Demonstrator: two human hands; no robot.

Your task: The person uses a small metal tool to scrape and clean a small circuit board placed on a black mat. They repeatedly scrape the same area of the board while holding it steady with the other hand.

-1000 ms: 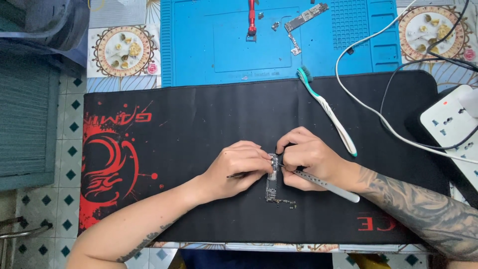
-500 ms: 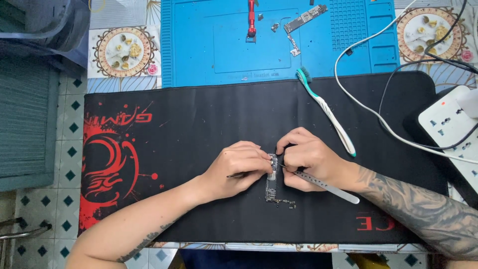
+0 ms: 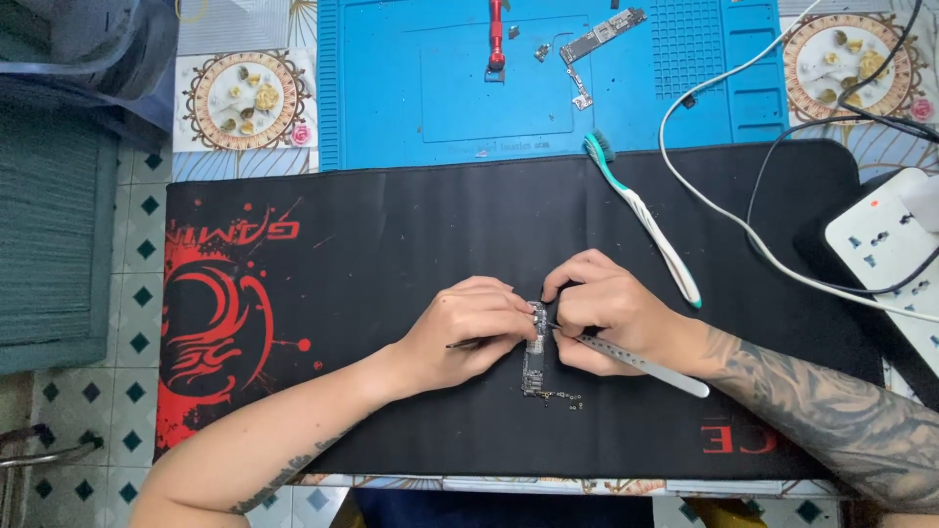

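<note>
A small narrow circuit board lies on the black desk mat between my hands. My left hand rests at the board's left edge, fingers closed on thin dark tweezers that stick out to the left. My right hand presses on the board's upper right and grips a flat silver metal tool, whose tip meets the board near its top. The board's upper end is hidden under my fingers.
A blue work mat lies behind, with a red-handled tool, a second circuit board and small parts. A teal and white toothbrush, white and black cables and a white power strip are to the right.
</note>
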